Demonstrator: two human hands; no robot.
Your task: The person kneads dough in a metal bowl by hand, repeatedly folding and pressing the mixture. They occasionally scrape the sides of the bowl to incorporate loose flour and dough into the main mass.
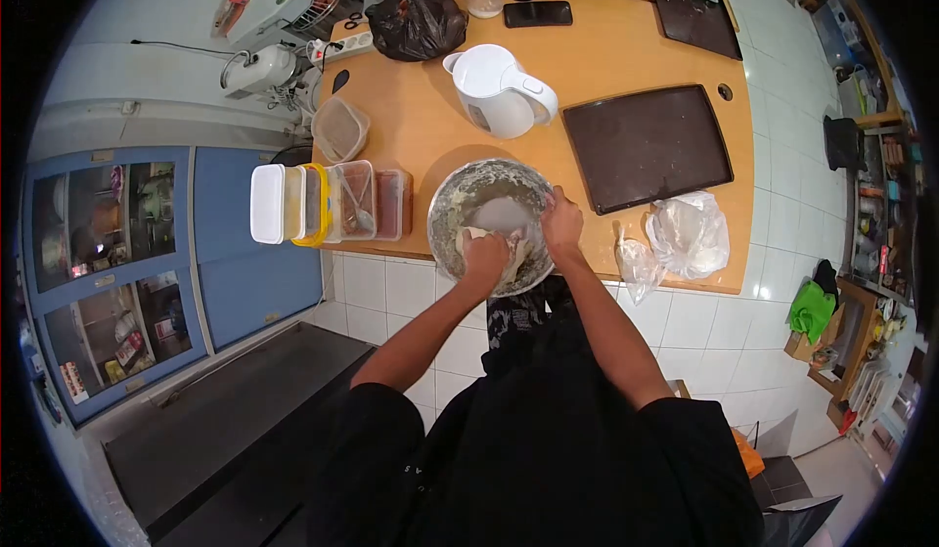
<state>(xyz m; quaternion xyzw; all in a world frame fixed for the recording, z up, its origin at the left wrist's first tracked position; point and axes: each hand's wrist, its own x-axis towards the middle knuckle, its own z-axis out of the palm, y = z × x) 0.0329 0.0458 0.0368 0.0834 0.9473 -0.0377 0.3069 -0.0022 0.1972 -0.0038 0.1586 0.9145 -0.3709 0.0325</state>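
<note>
A metal mixing bowl (443, 217) sits at the table's front edge, its inner wall smeared with dough residue. Pale, sticky dough (517, 258) lies in the near part of the bowl, and white powder that looks like flour (503, 215) is behind it. My left hand (485, 253) is closed in a fist pressed into the dough, its fingertips hidden. Gripping the bowl's right rim is my right hand (561, 222), with the thumb near the top of the edge. Just behind the bowl stands a white electric kettle (494, 87).
Plastic tubs (318, 200) stand in a row left of the bowl. To the right are a dark baking tray (648, 146) and clear plastic bags (689, 235) near the edge. Farther back are a black plastic bag (418, 23), a phone (538, 14) and a power strip (344, 46).
</note>
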